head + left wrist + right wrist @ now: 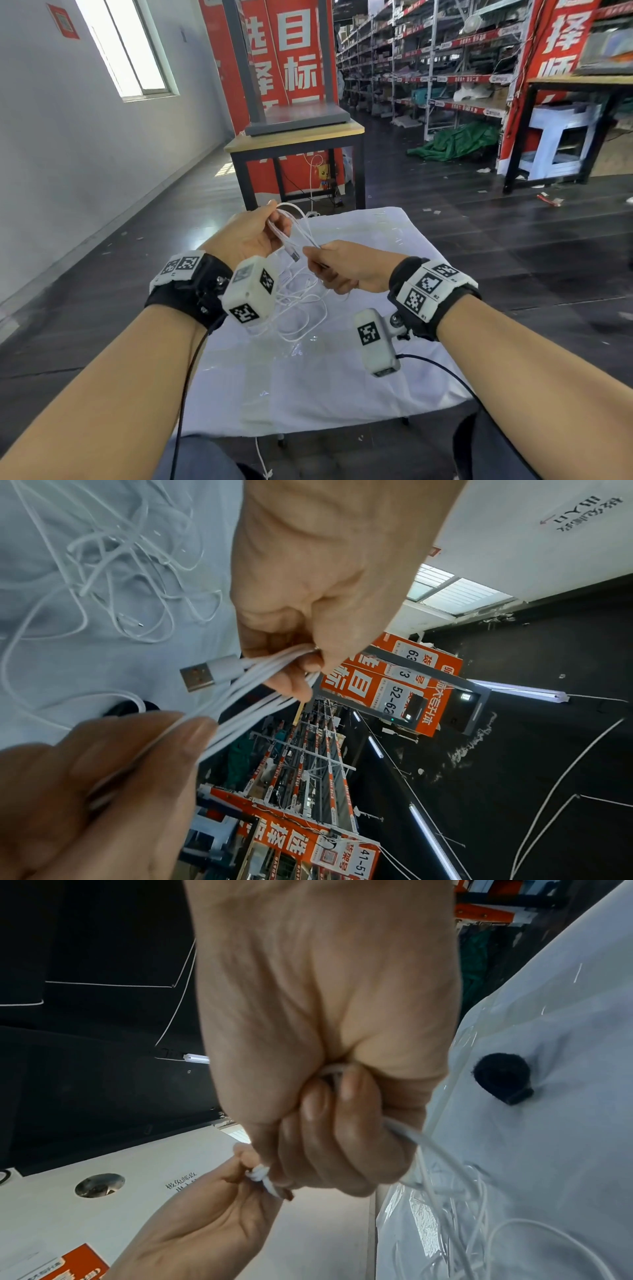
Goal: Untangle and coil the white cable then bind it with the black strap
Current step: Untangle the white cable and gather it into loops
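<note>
My left hand (pixel 270 222) pinches several short loops of the white cable (pixel 291 236) above the table, and the USB plug (pixel 202 677) sticks out below its fingers. My right hand (pixel 313 258) is curled round the strands leading off those loops, close beside the left. The rest of the cable lies as a loose tangle (pixel 298 305) on the white cloth under both hands. In the right wrist view the black strap (pixel 502 1077), rolled into a ring, lies on the cloth to the right of my right hand (pixel 329 1093). The head view hides the strap.
The small table (pixel 342 394) is covered by a white cloth under clear plastic film. A wooden table (pixel 294 140) with a grey stand is behind it. Dark floor surrounds it, with shelving at the far right.
</note>
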### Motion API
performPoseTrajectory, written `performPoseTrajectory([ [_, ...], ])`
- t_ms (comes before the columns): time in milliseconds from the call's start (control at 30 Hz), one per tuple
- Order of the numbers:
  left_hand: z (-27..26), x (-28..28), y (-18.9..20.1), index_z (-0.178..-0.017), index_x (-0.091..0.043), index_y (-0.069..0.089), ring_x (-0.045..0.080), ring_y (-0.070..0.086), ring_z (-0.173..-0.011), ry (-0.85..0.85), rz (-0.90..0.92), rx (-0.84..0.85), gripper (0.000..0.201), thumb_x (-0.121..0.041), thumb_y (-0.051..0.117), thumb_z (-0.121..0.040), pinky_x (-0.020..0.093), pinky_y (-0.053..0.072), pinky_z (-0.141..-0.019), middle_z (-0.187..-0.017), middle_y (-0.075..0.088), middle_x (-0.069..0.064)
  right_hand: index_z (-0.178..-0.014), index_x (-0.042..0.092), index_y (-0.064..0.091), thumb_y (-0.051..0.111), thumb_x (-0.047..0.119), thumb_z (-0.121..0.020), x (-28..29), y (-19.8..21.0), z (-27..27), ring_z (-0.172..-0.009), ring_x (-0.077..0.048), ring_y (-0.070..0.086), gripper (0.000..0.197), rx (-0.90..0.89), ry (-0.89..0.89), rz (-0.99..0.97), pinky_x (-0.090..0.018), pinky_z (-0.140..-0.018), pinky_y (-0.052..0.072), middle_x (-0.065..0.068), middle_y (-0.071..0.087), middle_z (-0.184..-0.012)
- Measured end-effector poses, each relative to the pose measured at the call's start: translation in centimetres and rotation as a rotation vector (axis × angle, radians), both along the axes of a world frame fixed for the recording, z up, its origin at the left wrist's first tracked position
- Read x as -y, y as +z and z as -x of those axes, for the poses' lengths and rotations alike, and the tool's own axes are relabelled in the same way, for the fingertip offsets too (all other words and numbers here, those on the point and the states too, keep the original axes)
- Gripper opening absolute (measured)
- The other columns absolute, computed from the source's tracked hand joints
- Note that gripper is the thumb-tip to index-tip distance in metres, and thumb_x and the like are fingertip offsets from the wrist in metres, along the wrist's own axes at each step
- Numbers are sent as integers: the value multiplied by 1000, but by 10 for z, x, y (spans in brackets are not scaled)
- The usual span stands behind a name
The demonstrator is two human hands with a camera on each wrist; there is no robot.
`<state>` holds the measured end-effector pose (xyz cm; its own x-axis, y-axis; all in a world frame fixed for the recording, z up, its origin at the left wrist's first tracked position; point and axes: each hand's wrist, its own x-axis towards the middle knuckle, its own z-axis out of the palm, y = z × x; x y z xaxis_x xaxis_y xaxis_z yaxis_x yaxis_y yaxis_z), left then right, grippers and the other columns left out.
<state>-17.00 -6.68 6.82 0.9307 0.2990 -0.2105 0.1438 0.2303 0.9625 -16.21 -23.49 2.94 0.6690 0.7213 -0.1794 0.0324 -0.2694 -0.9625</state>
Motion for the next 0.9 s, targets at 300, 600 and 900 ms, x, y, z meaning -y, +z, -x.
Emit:
performPoseTrajectory([
  [300, 5, 9, 4, -61, -13, 40, 5, 35, -34, -31, 191, 84, 43, -29, 44, -101, 15, 33, -37, -47, 42, -2, -96, 9, 62, 34, 39, -102, 7, -11, 2, -62, -13, 55, 42, -62, 52, -114, -20, -59, 46, -4, 61, -73],
  [600, 17, 9, -3, -64, -16, 42, 5, 20, -35, -52, -95, 89, 40, -29, 40, -102, 17, 19, -34, -47, 27, -7, -109, 3, 65, 48, 16, -99, 15, -16, -11, -81, -18, 64, 23, -200, -182, -420, -28, -78, 54, -7, 59, -83],
  [900, 17, 8, -7, -66, -16, 41, 4, 21, -34, 25, -56, 99, 38, -28, 42, -102, 16, 16, -34, -42, 29, -8, -106, 3, 66, 50, 11, -97, 21, -18, -15, -81, -19, 65, 20, -244, -214, -505, -31, -80, 58, -9, 67, -88],
])
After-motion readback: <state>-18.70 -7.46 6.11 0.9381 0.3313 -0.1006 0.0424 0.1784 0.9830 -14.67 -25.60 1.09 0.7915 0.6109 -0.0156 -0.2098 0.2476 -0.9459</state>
